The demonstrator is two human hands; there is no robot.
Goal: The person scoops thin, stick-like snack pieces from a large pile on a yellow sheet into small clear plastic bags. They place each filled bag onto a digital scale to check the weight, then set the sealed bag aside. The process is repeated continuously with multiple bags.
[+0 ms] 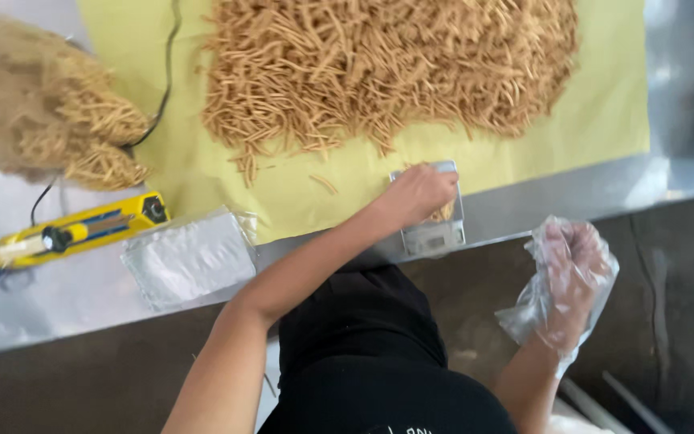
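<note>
A clear bag of thin golden fried sticks (50, 112) lies far left, above a yellow handheld sealer (74, 233) and a stack of silvery pouches (189, 257). A heap of loose sticks (387, 68) covers the yellow sheet (604, 112). The left hand (419, 193) rests curled over a small scale (431, 233) holding some sticks. The right hand (573, 277), in a loose clear plastic glove, hangs half-closed, holding nothing

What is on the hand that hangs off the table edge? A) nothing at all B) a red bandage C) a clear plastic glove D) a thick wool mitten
C: the right hand, held off the edge of the metal table, is wrapped in a loose clear plastic glove, while the left hand is bare.
</note>
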